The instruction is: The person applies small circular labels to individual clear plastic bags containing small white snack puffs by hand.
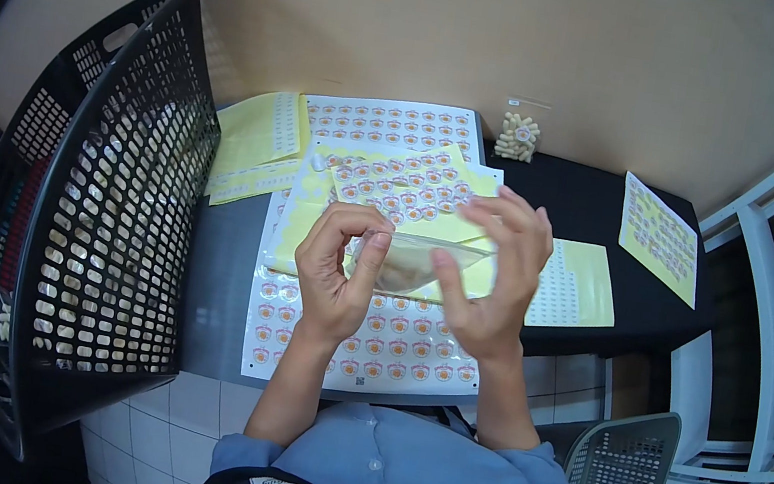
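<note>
My left hand (335, 264) and my right hand (496, 269) hold a small clear plastic bag (409, 261) between them, above the desk. The left thumb and fingers pinch the bag's left edge. The right thumb presses its right side, with the fingers spread above. Under the bag lie sticker sheets (371, 341) with rows of small round orange-and-white stickers, and a further sheet (390, 124) lies at the back.
A big black perforated basket (100, 197) stands on the left. Yellow backing sheets (257, 135) lie near it, and others (574, 287) (661, 235) lie on the black table on the right. A clear bag of pale capsules (519, 136) leans on the wall. A mesh chair (619, 471) is lower right.
</note>
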Tool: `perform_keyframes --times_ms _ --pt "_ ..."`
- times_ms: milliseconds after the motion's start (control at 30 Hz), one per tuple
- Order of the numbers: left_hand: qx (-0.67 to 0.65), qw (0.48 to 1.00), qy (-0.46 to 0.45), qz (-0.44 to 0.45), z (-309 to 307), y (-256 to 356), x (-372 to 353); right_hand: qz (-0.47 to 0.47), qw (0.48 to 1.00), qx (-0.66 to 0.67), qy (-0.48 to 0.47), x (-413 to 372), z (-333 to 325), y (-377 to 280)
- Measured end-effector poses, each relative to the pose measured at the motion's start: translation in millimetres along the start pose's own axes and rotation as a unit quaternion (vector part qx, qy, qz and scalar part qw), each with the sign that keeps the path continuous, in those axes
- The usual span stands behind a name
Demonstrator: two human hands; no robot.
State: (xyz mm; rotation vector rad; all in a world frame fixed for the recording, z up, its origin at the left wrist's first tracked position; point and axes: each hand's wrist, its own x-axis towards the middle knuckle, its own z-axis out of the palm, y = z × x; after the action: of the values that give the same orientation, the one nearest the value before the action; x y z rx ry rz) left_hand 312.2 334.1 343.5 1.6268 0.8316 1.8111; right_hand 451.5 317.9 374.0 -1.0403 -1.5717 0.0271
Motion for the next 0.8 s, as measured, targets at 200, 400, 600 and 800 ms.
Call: perform_keyframes --times_ms 200,400,600,800 --pt "0.031 0.999 -0.022 0.001 7.7 -2.4 -1.8 -0.051 0.994 -0.083 -0.058 -5.0 11.5 1.3" --pt "0.051 0.993 -0.097 0.047 16.6 -9.3 0.6 -0.033 0.996 -0.072 -0.046 -7.8 -3.8 10.0" --pt "0.031 0.991 -0.119 0.046 32.1 -16.0 -4.9 -0.027 0.997 -0.069 0.002 -17.9 -14.6 20.8" --pt "0.028 0.988 -0.146 0.039 45.7 -11.5 -2.8 -0.01 0.996 -0.09 0.022 -25.6 -33.0 31.2"
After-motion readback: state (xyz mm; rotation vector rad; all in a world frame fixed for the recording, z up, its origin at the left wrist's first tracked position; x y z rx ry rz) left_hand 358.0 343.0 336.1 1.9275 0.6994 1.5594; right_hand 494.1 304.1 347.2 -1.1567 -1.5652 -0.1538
